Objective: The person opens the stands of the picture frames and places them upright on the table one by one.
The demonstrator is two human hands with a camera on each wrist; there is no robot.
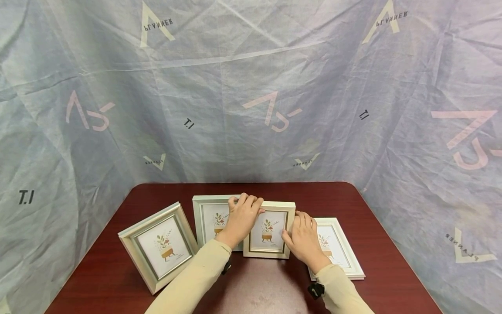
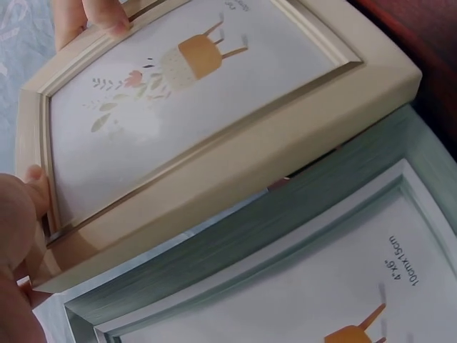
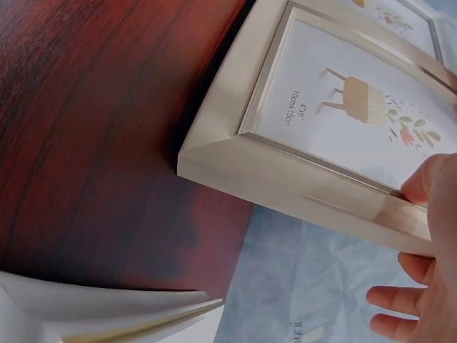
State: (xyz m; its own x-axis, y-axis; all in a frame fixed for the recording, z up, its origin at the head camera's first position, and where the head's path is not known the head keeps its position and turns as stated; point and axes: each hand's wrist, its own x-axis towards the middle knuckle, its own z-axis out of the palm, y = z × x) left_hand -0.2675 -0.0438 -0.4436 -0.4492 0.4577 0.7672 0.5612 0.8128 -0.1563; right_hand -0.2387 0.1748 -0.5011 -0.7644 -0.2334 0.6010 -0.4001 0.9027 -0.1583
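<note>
Two hands grip the cream frame (image 1: 269,232) in the head view: left hand (image 1: 241,219) atop, right hand (image 1: 303,237) along its side. Left wrist view: green frame (image 2: 314,250) just beside it. Right wrist view: right thumb (image 3: 428,177) on its front.

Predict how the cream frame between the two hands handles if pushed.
Probably stiff: the cream frame has thick, rigid-looking borders. Could tip: it looks thin for its height. Perhaps a bit slippery, given its smooth-looking finish.

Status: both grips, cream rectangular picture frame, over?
Left grip on top-left corner, right grip on right side. Cream frame held upright. Pale green rectangular frame close at its left.
</note>
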